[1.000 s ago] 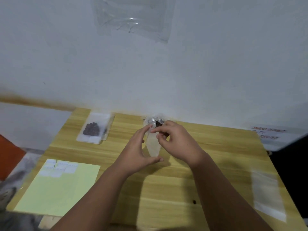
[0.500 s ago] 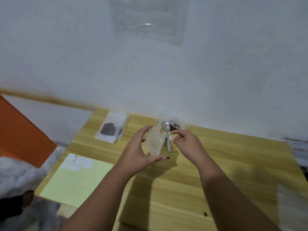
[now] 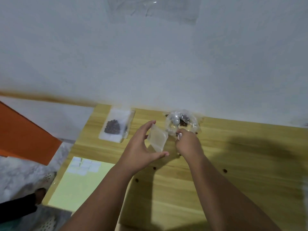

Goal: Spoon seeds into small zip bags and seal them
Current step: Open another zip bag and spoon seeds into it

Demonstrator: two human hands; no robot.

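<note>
My left hand point(image 3: 139, 150) holds a small clear zip bag point(image 3: 157, 139) between thumb and fingers, tilted, just above the wooden table point(image 3: 233, 164). My right hand point(image 3: 188, 144) grips the handle of a metal spoon point(image 3: 176, 121), whose bowl lies in a crumpled clear plastic bag of dark seeds point(image 3: 183, 122) by the wall. A filled zip bag with dark seeds point(image 3: 115, 127) lies flat at the table's far left.
A yellow sheet with several small white labels point(image 3: 83, 165) lies on the table's left front. A few loose seeds point(image 3: 225, 170) are scattered on the wood. An orange panel point(image 3: 25, 134) stands to the left, off the table. The white wall backs the table.
The right hand moved the spoon away from the small bag and back toward the seed bag. The left hand kept the small bag. The view shifted left and down.
</note>
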